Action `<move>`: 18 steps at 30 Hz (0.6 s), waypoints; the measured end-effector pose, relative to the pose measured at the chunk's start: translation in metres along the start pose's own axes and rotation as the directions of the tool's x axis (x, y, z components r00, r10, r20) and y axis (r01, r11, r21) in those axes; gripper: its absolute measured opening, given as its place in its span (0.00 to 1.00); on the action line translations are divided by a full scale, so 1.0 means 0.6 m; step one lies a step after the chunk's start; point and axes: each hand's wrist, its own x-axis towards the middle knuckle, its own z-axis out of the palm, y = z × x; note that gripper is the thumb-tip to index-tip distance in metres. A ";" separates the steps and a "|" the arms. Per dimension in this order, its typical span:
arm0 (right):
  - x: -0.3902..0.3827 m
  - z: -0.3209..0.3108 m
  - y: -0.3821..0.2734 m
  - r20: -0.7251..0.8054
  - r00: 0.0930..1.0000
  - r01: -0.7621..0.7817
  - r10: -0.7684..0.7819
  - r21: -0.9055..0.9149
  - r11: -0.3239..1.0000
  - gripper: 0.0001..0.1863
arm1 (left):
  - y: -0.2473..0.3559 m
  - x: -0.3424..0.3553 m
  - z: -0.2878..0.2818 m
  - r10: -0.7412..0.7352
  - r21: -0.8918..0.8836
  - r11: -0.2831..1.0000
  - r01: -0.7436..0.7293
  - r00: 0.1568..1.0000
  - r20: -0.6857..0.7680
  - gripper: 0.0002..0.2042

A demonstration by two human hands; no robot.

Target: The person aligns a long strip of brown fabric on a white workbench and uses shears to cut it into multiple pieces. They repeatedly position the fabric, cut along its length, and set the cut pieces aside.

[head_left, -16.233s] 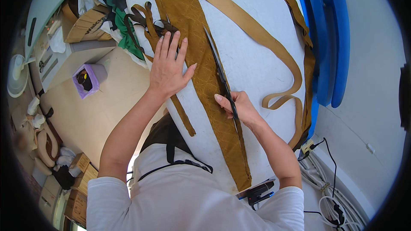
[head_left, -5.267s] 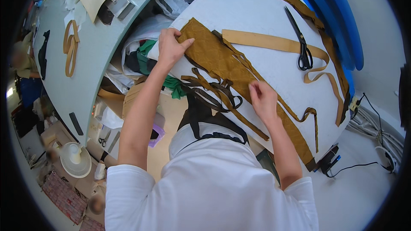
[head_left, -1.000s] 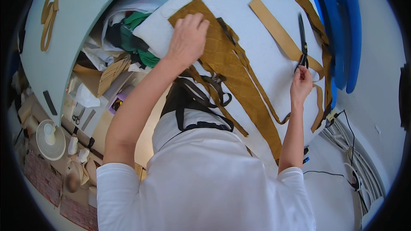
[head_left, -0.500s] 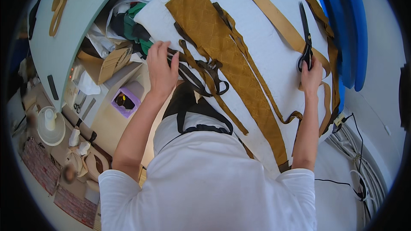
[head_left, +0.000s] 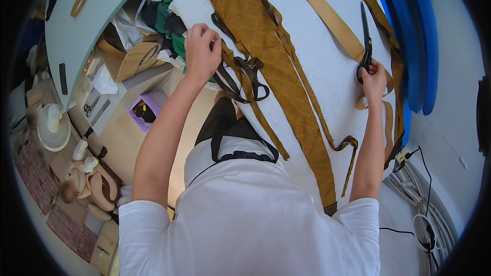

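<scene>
My right hand (head_left: 375, 79) grips the handles of black scissors (head_left: 367, 44); the blades point away from me over the white work surface (head_left: 312, 30). My left hand (head_left: 201, 53) is curled over the table's left edge, fingers pinched around a dark fabric strip (head_left: 227, 83) that trails toward me. Next to it, a long brown patterned fabric piece (head_left: 286, 71) tapers across the surface. Narrow brown strips (head_left: 266, 128) and a dark tangle (head_left: 249, 66) lie along its left side. A tan band (head_left: 330, 18) extends beyond the scissors, partly under them.
Blue padded panels (head_left: 419, 36) border the table on the right, with cables (head_left: 409, 189) below. At left are a cardboard box (head_left: 135, 61), green and dark cloth (head_left: 163, 23), a purple bin (head_left: 134, 111), a pale curved table (head_left: 92, 15) and a fan (head_left: 53, 128). A blurred person (head_left: 69, 192) is at lower left.
My left hand has moved forward and slightly right, its fingers now drawn closer together. My right hand and the scissors have barely shifted. The whole view has turned slightly.
</scene>
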 end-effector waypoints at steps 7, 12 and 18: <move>0.047 -0.016 0.054 0.397 0.918 -0.203 0.013 0.440 0.874 0.20 | 0.029 0.028 -0.034 0.209 0.133 0.969 -0.210 0.978 0.021 0.11; 0.016 -0.081 -0.015 0.633 0.757 -0.635 -0.161 0.771 0.047 0.26 | 0.008 0.050 -0.028 0.321 0.210 0.914 -0.347 0.935 0.150 0.10; -0.177 -0.072 -0.096 0.642 0.737 -0.514 -0.211 0.735 0.442 0.17 | 0.029 0.020 -0.049 0.327 0.057 0.940 -0.335 0.938 0.116 0.10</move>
